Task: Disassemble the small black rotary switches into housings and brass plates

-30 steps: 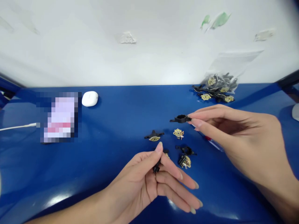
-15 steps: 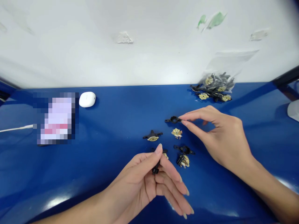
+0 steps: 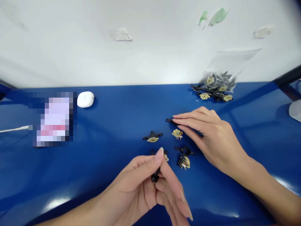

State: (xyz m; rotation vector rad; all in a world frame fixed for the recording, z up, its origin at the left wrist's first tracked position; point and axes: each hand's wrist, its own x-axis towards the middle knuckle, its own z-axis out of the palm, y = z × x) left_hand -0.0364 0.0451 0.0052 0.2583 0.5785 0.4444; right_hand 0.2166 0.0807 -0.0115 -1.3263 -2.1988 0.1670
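Pinching black piece: left hand; right hand: hold unclear; glossy blue table, white wall

We see open table between white case and black-and-gold part; right hand and gold plate block way rightward, left hand blocks front, bagged parts obstruct back right.

A white wall rises behind the back edge of a glossy blue counter. Green scraps and a torn whitish patch cling to the wall. A dark bar slants in at right; bright glare marks the counter's near left.
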